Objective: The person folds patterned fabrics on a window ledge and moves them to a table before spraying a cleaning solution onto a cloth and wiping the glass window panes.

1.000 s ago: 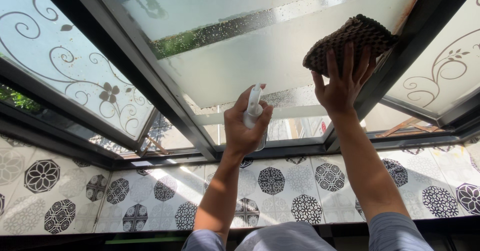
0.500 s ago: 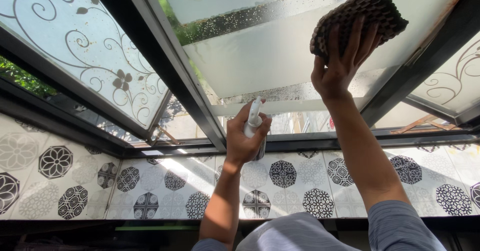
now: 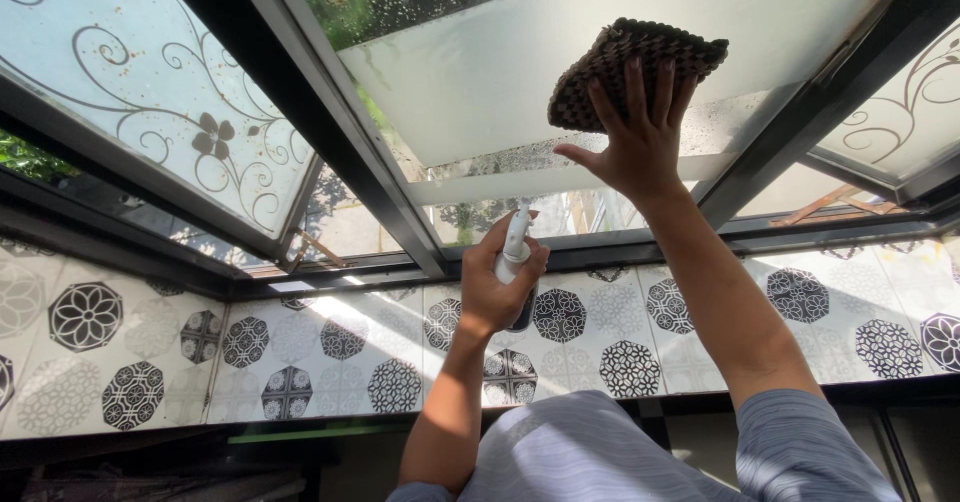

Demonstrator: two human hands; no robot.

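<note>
Pressing a brown woven cloth (image 3: 630, 67) flat on the window pane (image 3: 480, 92), the right hand (image 3: 635, 147) is raised high, with the fingers (image 3: 637, 87) spread apart and stretched over the lower part of the cloth; the thumb points to the left. The cloth is folded and lies in the upper middle of the view, on the frosted glass, which carries many small drops and specks.

The left hand (image 3: 497, 287) is lower, near the middle of the view, and is closed around a white spray bottle (image 3: 515, 252). Its fingers are wrapped together on the bottle neck, and the nozzle points up to the glass. The dark lower part of the bottle shows just under the hand. The bottle is well apart from the cloth and does not touch the pane.

A dark metal frame (image 3: 330, 132) runs on the left side of the pane, and another dark bar (image 3: 830, 92) runs on its right. To the left is a second pane with a white pattern of curls and flowers (image 3: 150, 92). Under the windows is a wall of tiles (image 3: 300, 352) with black and white round ornaments; sunlight falls on part of them. At the bottom edge both sleeves (image 3: 800, 442) of a grey-blue shirt are visible
</note>
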